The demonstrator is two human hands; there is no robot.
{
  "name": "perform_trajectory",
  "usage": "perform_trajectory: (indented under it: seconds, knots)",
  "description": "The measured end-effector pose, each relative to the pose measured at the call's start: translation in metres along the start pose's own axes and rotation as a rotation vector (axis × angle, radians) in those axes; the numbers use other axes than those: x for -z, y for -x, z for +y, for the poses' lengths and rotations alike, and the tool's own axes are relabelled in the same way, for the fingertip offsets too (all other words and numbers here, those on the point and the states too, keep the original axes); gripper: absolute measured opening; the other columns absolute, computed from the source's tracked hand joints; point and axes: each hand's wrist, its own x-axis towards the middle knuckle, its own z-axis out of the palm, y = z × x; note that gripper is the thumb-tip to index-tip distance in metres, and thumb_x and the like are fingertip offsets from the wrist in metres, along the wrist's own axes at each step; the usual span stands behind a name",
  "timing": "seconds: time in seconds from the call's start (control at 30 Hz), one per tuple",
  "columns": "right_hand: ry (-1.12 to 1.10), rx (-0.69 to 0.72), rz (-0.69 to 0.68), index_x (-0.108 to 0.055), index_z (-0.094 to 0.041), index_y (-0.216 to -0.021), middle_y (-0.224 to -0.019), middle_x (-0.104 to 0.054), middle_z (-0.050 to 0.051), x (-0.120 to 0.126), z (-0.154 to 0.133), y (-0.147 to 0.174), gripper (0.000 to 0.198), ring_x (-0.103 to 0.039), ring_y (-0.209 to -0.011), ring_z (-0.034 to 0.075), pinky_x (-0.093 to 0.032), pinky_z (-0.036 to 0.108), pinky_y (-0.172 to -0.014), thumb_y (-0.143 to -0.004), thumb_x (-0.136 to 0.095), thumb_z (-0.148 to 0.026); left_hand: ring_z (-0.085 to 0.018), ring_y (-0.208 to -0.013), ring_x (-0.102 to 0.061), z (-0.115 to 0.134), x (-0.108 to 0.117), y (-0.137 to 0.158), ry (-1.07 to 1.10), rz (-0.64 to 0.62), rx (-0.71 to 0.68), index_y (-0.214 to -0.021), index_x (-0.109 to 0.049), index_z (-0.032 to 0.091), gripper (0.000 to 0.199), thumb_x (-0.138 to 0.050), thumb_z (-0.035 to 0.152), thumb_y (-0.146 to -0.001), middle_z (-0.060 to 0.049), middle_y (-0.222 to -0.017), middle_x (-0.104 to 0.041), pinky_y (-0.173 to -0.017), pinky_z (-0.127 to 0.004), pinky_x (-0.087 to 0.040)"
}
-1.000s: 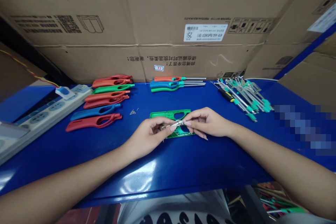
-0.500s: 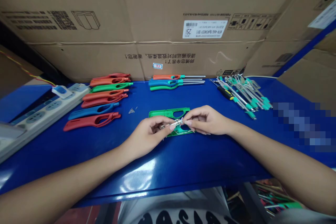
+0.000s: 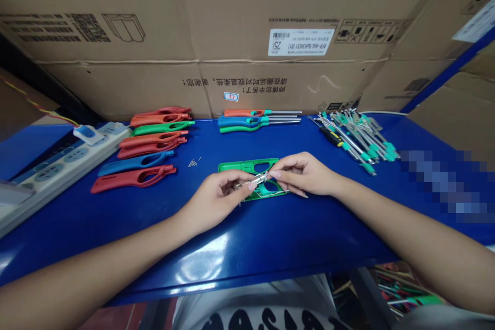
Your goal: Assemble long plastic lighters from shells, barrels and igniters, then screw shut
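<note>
My left hand (image 3: pixel 216 197) pinches a slim clear-and-silver lighter part (image 3: pixel 256 181) between thumb and fingers. At its right end, my right hand (image 3: pixel 305 174) closes thumb and forefinger on the same part; the exact spot of the grip is too small to make out. Just beneath both hands, an opened green lighter casing (image 3: pixel 234 165) lies on the table in two halves, with a thin pale wire in the nearer half. My fingers hide some of that nearer half.
Left of me, several red, green and blue lighter casings (image 3: pixel 133 179) lie in a column beside a white power strip (image 3: pixel 58 165). Small screws (image 3: pixel 193 163) lie nearby. Lighters with metal tubes (image 3: pixel 247 124), a screwdriver (image 3: pixel 330 135) and a pile of metal rods (image 3: pixel 361 139) stretch along the cardboard (image 3: pixel 154 82).
My right fingers have shifted slightly along the right end of the lighter part. My left hand keeps its grip, and the view has moved very slightly.
</note>
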Motion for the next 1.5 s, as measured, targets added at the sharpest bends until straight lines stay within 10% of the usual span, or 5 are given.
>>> perform_trajectory:
  seconds: [1.5]
  knots:
    - [0.075,-0.069,-0.036,-0.064,-0.014,-0.082,-0.056,-0.057,-0.005,-0.0005,-0.0025,0.0005,0.039,-0.043,-0.034,0.004,-0.030,0.016,-0.030,-0.088,-0.069,-0.051,-0.019,-0.078,-0.067,-0.0051,-0.0011,0.0020,-0.034,-0.034,0.012,-0.100,-0.079,0.015,0.029,-0.070,0.040,-0.087,-0.009,-0.095,-0.078,-0.068,-0.028,-0.049]
